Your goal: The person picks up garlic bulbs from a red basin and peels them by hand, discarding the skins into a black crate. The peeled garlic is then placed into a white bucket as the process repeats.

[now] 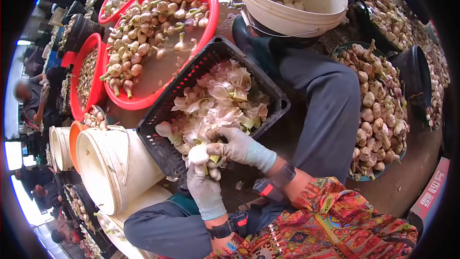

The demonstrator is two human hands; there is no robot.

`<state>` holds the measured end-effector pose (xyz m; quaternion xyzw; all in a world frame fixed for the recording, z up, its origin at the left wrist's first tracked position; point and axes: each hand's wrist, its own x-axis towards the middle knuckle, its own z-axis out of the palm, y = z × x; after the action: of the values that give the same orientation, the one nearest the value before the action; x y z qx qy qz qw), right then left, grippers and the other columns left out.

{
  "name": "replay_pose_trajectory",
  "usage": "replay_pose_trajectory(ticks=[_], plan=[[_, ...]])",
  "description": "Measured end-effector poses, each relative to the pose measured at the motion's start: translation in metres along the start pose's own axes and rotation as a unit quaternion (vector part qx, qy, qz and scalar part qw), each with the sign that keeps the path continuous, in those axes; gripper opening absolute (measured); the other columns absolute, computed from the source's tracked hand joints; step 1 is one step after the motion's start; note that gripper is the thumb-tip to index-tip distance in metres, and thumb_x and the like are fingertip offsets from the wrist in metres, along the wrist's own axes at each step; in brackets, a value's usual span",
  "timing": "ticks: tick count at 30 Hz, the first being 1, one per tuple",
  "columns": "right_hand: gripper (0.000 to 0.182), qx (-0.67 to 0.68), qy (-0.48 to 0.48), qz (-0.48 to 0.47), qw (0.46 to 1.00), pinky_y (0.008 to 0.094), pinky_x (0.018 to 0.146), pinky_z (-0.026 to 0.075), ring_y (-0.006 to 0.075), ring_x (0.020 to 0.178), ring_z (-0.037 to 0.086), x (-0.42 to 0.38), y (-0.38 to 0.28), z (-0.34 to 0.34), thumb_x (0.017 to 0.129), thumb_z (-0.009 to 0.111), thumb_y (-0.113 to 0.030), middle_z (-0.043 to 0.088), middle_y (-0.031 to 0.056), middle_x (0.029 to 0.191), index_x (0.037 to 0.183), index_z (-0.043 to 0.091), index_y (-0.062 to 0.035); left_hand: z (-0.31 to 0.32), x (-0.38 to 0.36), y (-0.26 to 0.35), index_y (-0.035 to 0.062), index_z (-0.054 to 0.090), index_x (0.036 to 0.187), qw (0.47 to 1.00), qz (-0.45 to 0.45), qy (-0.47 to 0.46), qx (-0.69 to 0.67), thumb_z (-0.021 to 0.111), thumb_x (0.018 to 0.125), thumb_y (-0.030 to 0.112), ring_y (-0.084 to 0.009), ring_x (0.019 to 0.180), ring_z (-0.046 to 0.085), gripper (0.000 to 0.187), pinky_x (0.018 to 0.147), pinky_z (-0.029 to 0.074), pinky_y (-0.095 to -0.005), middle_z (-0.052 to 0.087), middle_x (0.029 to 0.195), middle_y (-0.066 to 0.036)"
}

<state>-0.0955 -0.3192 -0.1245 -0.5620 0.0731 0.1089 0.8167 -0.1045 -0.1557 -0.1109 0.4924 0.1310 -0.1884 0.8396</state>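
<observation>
Both my hands wear pale grey gloves. My left hand (205,188) grips a garlic bulb (198,155) by its base and stem. My right hand (238,146) is closed on the top of the same bulb, at its skins. They work over the near edge of a black plastic crate (165,151) filled with loose garlic skins (215,100). A white bucket (292,0) with a few peeled cloves stands beyond my knee. Each wrist carries a dark band.
A red tub (143,100) of unpeeled garlic with water lies at upper left, more red tubs behind it. A heaped bowl of garlic (378,115) sits at right. An empty white bucket (108,168) lies at left. Another person (28,96) sits far left.
</observation>
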Motion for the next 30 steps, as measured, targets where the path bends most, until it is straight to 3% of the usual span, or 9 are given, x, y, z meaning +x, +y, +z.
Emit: replay_pose_trajectory(ticks=[3, 6, 8, 10, 12, 14, 21, 26, 30], plan=[[0.037, -0.034, 0.027, 0.002, 0.999, 0.0278, 0.064, 0.048, 0.011, 0.073, 0.056, 0.008, 0.01, 0.007, 0.085, 0.068, -0.026, 0.062, 0.0039, 0.084, 0.11, 0.058, -0.0011, 0.008, 0.0, 0.008, 0.0008, 0.059, 0.109, 0.982, 0.048, 0.066, 0.169, 0.061, 0.091, 0.026, -0.0085, 0.057, 0.048, 0.031, 0.048, 0.037, -0.0207, 0.059, 0.078, -0.003], [0.024, -0.355, 0.098, -0.084, 0.926, 0.0292, 0.06, 0.048, 0.0132, 0.068, 0.058, 0.006, 0.006, 0.016, 0.09, 0.061, -0.023, 0.06, 0.0036, 0.077, 0.098, 0.057, -0.0003, 0.006, 0.001, 0.004, 0.0007, 0.062, 0.103, 0.957, 0.081, 0.107, 0.257, 0.059, 0.093, 0.022, -0.007, 0.056, 0.048, 0.024, 0.049, 0.037, -0.0204, 0.06, 0.079, -0.003], [0.022, -0.025, 0.029, -0.069, 0.997, 0.0261, 0.056, 0.047, 0.0113, 0.063, 0.058, -0.005, -0.01, 0.017, 0.093, 0.058, -0.021, 0.059, 0.0033, 0.076, 0.098, 0.057, 0.0001, -0.006, 0.006, 0.0, 0.0001, 0.061, 0.107, 0.975, 0.076, 0.099, 0.186, 0.06, 0.092, 0.024, -0.007, 0.058, 0.049, 0.028, 0.049, 0.038, -0.0197, 0.062, 0.078, -0.003], [0.019, 0.237, -0.028, -0.016, 0.971, 0.0232, 0.053, 0.046, 0.0086, 0.059, 0.055, -0.018, -0.047, 0.009, 0.094, 0.057, -0.019, 0.06, 0.0038, 0.079, 0.099, 0.056, -0.0001, -0.019, 0.01, -0.008, 0.0013, 0.059, 0.11, 0.986, 0.041, 0.096, 0.129, 0.06, 0.092, 0.024, -0.0079, 0.058, 0.049, 0.029, 0.049, 0.038, -0.0204, 0.061, 0.079, -0.004], [0.022, 0.17, 0.066, -0.083, 0.98, 0.0241, 0.063, 0.05, 0.013, 0.073, 0.06, -0.001, -0.024, 0.0, 0.089, 0.064, -0.017, 0.063, 0.0092, 0.093, 0.1, 0.057, 0.0014, -0.027, 0.01, -0.008, 0.0026, 0.058, 0.112, 0.994, 0.012, 0.088, 0.07, 0.061, 0.091, 0.025, -0.0088, 0.058, 0.049, 0.03, 0.049, 0.038, -0.0211, 0.06, 0.079, -0.004], [0.021, -0.175, 0.099, -0.104, 0.974, 0.0276, 0.072, 0.05, 0.0154, 0.082, 0.061, 0.002, -0.009, -0.011, 0.085, 0.067, -0.013, 0.063, 0.0115, 0.094, 0.096, 0.059, 0.0029, -0.029, 0.01, -0.005, 0.0051, 0.056, 0.116, 0.999, -0.015, 0.03, 0.0, 0.061, 0.09, 0.027, -0.0116, 0.058, 0.049, 0.035, 0.049, 0.039, -0.0237, 0.058, 0.078, -0.004], [0.019, -0.228, -0.005, -0.261, 0.938, 0.0354, 0.07, 0.049, 0.0315, 0.077, 0.059, -0.001, -0.005, 0.007, 0.08, 0.068, -0.013, 0.059, 0.0111, 0.083, 0.097, 0.063, -0.0058, -0.021, -0.005, 0.026, 0.0004, 0.059, 0.1, 0.994, -0.108, 0.013, -0.019, 0.059, 0.089, 0.029, -0.0109, 0.047, 0.041, 0.031, 0.041, 0.029, -0.0242, 0.053, 0.068, -0.003], [0.017, -0.357, -0.04, -0.126, 0.925, 0.0381, 0.068, 0.049, 0.0326, 0.079, 0.061, -0.002, -0.015, 0.003, 0.08, 0.065, -0.015, 0.06, 0.0143, 0.083, 0.093, 0.06, -0.0057, -0.023, -0.001, 0.019, -0.001, 0.059, 0.095, 0.989, -0.14, -0.028, -0.02, 0.055, 0.09, 0.025, -0.0101, 0.044, 0.037, 0.027, 0.04, 0.028, -0.0241, 0.05, 0.064, -0.003], [0.016, -0.354, 0.094, -0.058, 0.929, 0.0399, 0.069, 0.049, 0.0351, 0.077, 0.06, 0.014, 0.003, -0.001, 0.082, 0.062, -0.016, 0.06, 0.018, 0.077, 0.089, 0.057, -0.0024, -0.025, 0.004, 0.008, -0.001, 0.056, 0.096, 0.974, -0.169, -0.046, -0.144, 0.056, 0.09, 0.023, -0.0105, 0.044, 0.04, 0.025, 0.039, 0.028, -0.0239, 0.049, 0.061, -0.003]])
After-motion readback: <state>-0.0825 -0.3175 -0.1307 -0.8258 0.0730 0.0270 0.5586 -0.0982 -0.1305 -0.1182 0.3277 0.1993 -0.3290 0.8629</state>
